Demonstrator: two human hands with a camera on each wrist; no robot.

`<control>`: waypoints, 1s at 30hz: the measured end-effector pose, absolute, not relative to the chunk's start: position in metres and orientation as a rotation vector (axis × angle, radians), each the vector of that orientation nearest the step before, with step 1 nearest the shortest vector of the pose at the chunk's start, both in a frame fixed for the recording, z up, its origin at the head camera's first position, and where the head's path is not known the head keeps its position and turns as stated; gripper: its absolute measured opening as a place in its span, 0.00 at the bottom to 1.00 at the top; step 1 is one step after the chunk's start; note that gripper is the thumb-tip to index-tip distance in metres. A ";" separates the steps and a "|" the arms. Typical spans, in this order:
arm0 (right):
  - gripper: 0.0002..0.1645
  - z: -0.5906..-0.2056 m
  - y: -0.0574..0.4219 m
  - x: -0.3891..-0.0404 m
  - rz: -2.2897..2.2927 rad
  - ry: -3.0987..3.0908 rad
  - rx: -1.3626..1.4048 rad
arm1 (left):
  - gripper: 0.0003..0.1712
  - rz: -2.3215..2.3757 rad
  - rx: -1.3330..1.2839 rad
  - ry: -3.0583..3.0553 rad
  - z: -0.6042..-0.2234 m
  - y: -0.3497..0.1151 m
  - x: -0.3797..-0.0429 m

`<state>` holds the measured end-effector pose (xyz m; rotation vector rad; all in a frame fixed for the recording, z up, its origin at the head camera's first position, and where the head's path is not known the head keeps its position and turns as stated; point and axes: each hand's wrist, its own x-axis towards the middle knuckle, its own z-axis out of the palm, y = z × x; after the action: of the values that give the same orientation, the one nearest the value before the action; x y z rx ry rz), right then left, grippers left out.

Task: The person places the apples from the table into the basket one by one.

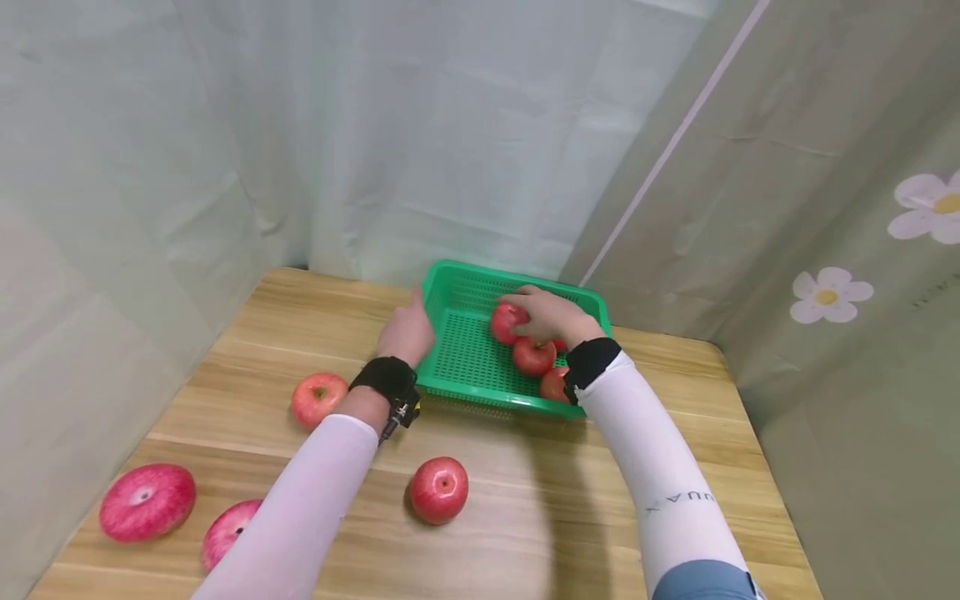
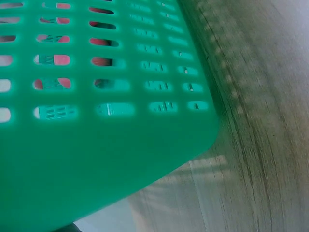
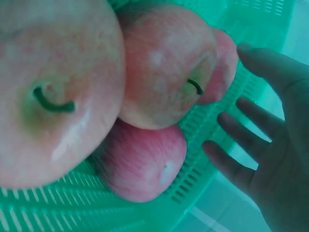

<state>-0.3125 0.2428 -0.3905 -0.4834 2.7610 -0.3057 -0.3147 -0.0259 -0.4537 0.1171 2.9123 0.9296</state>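
A green plastic basket with slotted walls stands at the back of the table and holds several red apples. My left hand grips its left rim; the left wrist view is filled by the basket's outer wall, with the fingers hidden. Inside the basket, my right hand is over the farthest apple. In the right wrist view the right hand has spread fingers, and its thumb tip is beside that apple. Another apple lies just in front, and a further one is near the right wrist.
On the wooden table an apple lies in front of the basket. Left of my left wrist is another apple. Two more, a pink-red one and one partly behind my forearm, lie front left. Curtains enclose the table.
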 end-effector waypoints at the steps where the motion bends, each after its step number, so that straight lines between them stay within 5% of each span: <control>1: 0.38 -0.390 0.244 -0.312 -0.310 2.764 -0.490 | 0.49 0.930 0.116 2.911 -0.453 -0.026 -0.315; 30: 0.35 -0.372 0.246 -0.255 -0.461 2.741 -0.723 | 0.48 0.914 0.114 2.910 -0.453 -0.032 -0.319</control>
<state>-0.2547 0.2458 -0.3724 -0.7226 2.7414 -0.4607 -0.3189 -0.0319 -0.4527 0.1136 2.9105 0.9144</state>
